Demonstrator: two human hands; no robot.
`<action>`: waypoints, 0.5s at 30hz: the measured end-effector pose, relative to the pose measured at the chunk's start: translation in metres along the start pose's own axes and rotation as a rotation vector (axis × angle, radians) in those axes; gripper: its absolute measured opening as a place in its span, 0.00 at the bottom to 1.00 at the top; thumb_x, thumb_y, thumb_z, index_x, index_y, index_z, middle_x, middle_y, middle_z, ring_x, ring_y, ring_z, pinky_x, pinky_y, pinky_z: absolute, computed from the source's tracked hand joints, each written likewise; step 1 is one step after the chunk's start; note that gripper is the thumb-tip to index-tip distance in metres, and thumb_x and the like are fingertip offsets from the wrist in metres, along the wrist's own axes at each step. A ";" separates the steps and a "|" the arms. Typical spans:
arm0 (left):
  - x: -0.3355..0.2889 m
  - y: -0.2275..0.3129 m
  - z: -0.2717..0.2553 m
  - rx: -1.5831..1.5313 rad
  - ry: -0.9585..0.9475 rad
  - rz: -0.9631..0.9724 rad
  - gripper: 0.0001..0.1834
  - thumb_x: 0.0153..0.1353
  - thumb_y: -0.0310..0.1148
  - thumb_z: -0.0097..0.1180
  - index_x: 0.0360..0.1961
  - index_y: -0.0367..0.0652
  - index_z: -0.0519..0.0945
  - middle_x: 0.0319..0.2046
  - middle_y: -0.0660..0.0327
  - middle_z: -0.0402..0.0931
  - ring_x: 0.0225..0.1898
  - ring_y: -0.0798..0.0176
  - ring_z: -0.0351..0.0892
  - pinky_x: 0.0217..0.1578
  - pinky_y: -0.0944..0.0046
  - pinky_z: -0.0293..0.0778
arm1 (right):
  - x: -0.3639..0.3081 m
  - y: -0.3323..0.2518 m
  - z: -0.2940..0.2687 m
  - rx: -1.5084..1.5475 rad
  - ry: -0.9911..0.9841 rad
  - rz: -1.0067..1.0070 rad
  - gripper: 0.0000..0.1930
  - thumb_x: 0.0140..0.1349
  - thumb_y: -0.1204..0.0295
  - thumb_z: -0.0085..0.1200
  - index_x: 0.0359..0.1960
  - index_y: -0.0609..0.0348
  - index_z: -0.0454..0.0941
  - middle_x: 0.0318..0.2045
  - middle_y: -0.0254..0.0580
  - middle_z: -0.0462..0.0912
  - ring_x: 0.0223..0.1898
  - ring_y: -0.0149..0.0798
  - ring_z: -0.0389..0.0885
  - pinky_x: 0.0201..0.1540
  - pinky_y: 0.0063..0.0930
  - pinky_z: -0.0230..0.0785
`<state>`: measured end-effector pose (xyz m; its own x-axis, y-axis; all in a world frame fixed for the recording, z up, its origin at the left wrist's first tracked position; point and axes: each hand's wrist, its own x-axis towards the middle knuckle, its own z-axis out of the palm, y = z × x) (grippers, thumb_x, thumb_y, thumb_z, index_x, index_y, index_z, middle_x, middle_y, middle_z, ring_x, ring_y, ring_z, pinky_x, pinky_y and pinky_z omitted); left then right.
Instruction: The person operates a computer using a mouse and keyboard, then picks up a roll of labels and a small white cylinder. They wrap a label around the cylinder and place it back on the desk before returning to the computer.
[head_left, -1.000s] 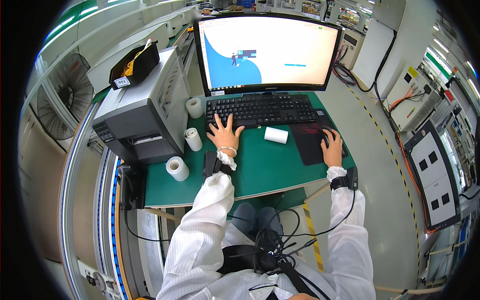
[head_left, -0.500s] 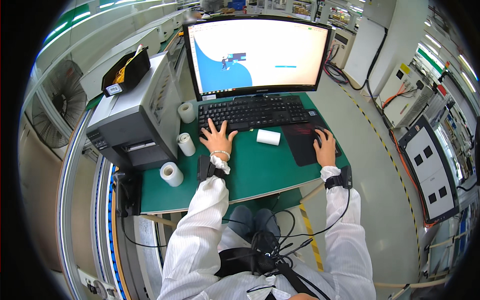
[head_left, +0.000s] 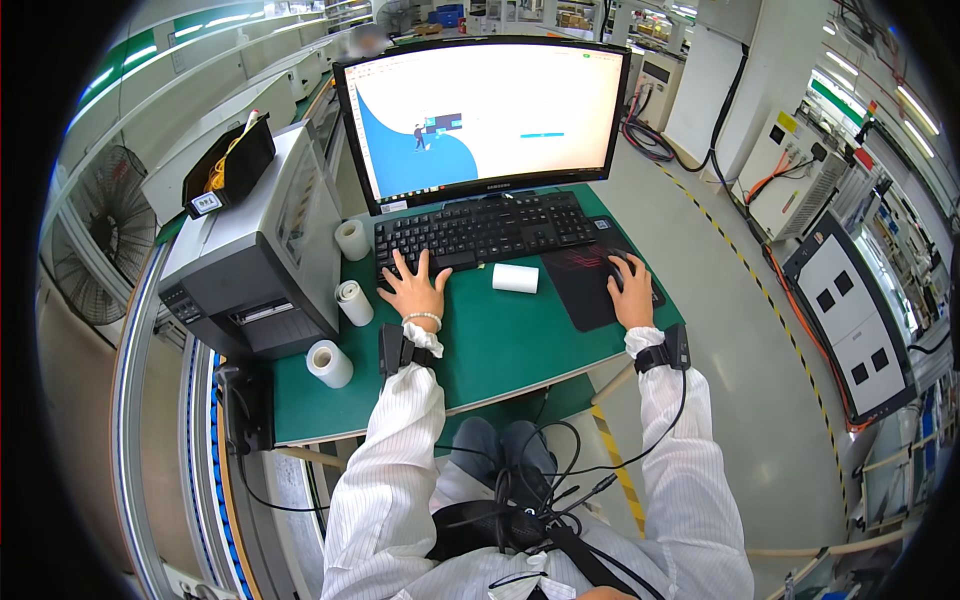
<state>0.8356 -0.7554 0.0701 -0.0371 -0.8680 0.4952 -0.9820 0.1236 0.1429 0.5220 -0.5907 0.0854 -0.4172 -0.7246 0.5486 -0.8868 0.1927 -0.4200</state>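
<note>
Fingers spread, my left hand rests at the near left edge of the black keyboard, its fingertips over the left keys. My right hand is curved over a dark computer mouse, which it mostly hides. Under the mouse lies a black mouse pad with red marks. A white label roll lies on its side between my hands, just in front of the keyboard. Behind the keyboard, the lit monitor shows a pale page with a blue shape at its left.
Left of my left hand, several white rolls stand on the green table, beside a grey label printer. A black bin with yellow cord sits on the printer. A dark handheld device is at the table's left corner.
The whole view has shifted slightly, so the table and monitor appear further left. Both hands keep their places, the left on the keyboard and the right on the mouse.
</note>
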 end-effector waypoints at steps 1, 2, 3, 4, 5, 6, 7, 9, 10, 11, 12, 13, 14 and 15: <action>0.000 0.000 0.000 -0.012 0.011 -0.012 0.31 0.57 0.65 0.46 0.60 0.68 0.69 0.67 0.54 0.53 0.62 0.39 0.59 0.56 0.33 0.59 | 0.000 0.000 0.000 -0.001 0.004 -0.003 0.19 0.60 0.70 0.53 0.54 0.45 0.72 0.58 0.48 0.66 0.56 0.56 0.66 0.58 0.47 0.62; 0.000 0.000 0.000 -0.024 0.023 -0.024 0.32 0.57 0.65 0.46 0.61 0.67 0.68 0.67 0.54 0.54 0.62 0.40 0.59 0.56 0.33 0.58 | 0.000 -0.001 0.000 -0.002 0.004 -0.002 0.19 0.60 0.70 0.53 0.54 0.45 0.72 0.58 0.48 0.66 0.56 0.56 0.66 0.58 0.47 0.62; 0.001 -0.002 0.000 -0.023 0.023 -0.024 0.32 0.57 0.65 0.46 0.61 0.67 0.68 0.67 0.54 0.54 0.62 0.40 0.59 0.56 0.33 0.58 | 0.000 -0.002 0.000 0.001 0.001 0.004 0.19 0.60 0.70 0.53 0.54 0.45 0.73 0.58 0.48 0.66 0.56 0.56 0.66 0.58 0.47 0.62; 0.002 -0.004 0.000 -0.036 0.058 -0.031 0.32 0.58 0.64 0.46 0.62 0.66 0.67 0.67 0.54 0.54 0.62 0.40 0.58 0.57 0.33 0.57 | 0.000 -0.003 0.000 0.005 -0.001 0.010 0.19 0.60 0.70 0.53 0.54 0.45 0.73 0.57 0.48 0.66 0.56 0.56 0.66 0.58 0.47 0.62; 0.003 -0.006 0.000 -0.048 0.094 -0.038 0.33 0.58 0.63 0.47 0.62 0.65 0.66 0.67 0.54 0.54 0.63 0.41 0.58 0.57 0.33 0.57 | 0.001 -0.005 0.000 0.007 -0.001 0.009 0.19 0.60 0.70 0.53 0.54 0.45 0.73 0.57 0.48 0.66 0.56 0.56 0.66 0.58 0.47 0.62; 0.002 -0.003 -0.006 -0.072 0.122 -0.013 0.33 0.59 0.60 0.49 0.63 0.59 0.65 0.66 0.53 0.55 0.63 0.43 0.58 0.58 0.34 0.56 | 0.000 -0.004 0.000 -0.003 0.006 0.005 0.19 0.60 0.70 0.53 0.54 0.45 0.73 0.57 0.48 0.66 0.56 0.55 0.66 0.58 0.47 0.62; 0.002 -0.001 -0.009 -0.072 0.121 -0.011 0.33 0.59 0.60 0.49 0.63 0.59 0.65 0.66 0.53 0.55 0.63 0.43 0.58 0.58 0.34 0.56 | 0.000 -0.003 0.000 -0.012 0.013 0.000 0.19 0.59 0.70 0.53 0.54 0.45 0.73 0.57 0.48 0.66 0.56 0.55 0.66 0.57 0.47 0.62; 0.001 0.005 -0.018 -0.186 0.232 0.111 0.32 0.60 0.56 0.51 0.63 0.56 0.65 0.65 0.53 0.57 0.63 0.45 0.58 0.58 0.36 0.56 | 0.000 -0.002 0.001 -0.012 0.015 0.003 0.19 0.59 0.70 0.53 0.54 0.46 0.73 0.57 0.48 0.66 0.55 0.55 0.66 0.57 0.47 0.62; -0.001 0.010 -0.025 -0.274 0.269 0.161 0.30 0.61 0.52 0.52 0.62 0.53 0.66 0.63 0.52 0.60 0.63 0.46 0.59 0.59 0.38 0.54 | 0.001 -0.001 0.000 -0.012 0.016 0.005 0.19 0.59 0.70 0.53 0.53 0.46 0.73 0.57 0.48 0.66 0.55 0.55 0.66 0.57 0.47 0.62; -0.003 0.015 -0.031 -0.343 0.308 0.227 0.27 0.61 0.47 0.54 0.59 0.50 0.68 0.61 0.51 0.62 0.62 0.47 0.61 0.60 0.42 0.54 | 0.000 0.000 0.000 -0.015 0.020 0.008 0.19 0.59 0.70 0.53 0.53 0.46 0.73 0.57 0.48 0.66 0.55 0.55 0.66 0.57 0.47 0.62; -0.004 0.017 -0.045 -0.462 0.315 0.291 0.26 0.61 0.44 0.55 0.58 0.48 0.69 0.60 0.52 0.63 0.61 0.48 0.62 0.60 0.45 0.55 | 0.000 -0.003 0.001 -0.008 0.022 -0.002 0.19 0.59 0.70 0.53 0.53 0.46 0.73 0.57 0.48 0.66 0.55 0.55 0.66 0.58 0.47 0.62; -0.007 0.023 -0.057 -0.589 0.314 0.359 0.24 0.61 0.41 0.56 0.57 0.46 0.70 0.59 0.52 0.64 0.60 0.49 0.63 0.60 0.47 0.56 | -0.001 -0.001 0.001 -0.011 0.023 -0.005 0.19 0.59 0.71 0.53 0.53 0.46 0.73 0.57 0.48 0.66 0.55 0.56 0.66 0.58 0.47 0.62; -0.010 0.030 -0.070 -0.714 0.323 0.438 0.21 0.61 0.36 0.56 0.54 0.43 0.72 0.57 0.52 0.67 0.58 0.50 0.65 0.58 0.52 0.59 | -0.001 0.001 0.000 -0.011 0.016 0.012 0.19 0.59 0.71 0.53 0.53 0.46 0.73 0.57 0.48 0.66 0.56 0.56 0.66 0.58 0.47 0.62; -0.016 0.037 -0.091 -0.853 0.294 0.474 0.16 0.61 0.31 0.55 0.50 0.40 0.74 0.53 0.52 0.71 0.55 0.49 0.69 0.55 0.54 0.62 | -0.001 0.000 0.000 -0.010 0.019 0.013 0.19 0.59 0.71 0.53 0.53 0.46 0.73 0.57 0.48 0.66 0.56 0.56 0.66 0.58 0.47 0.62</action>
<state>0.8166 -0.6933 0.1458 -0.2284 -0.5021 0.8341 -0.4143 0.8254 0.3834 0.5223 -0.5902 0.0851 -0.4325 -0.7095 0.5563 -0.8831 0.2089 -0.4202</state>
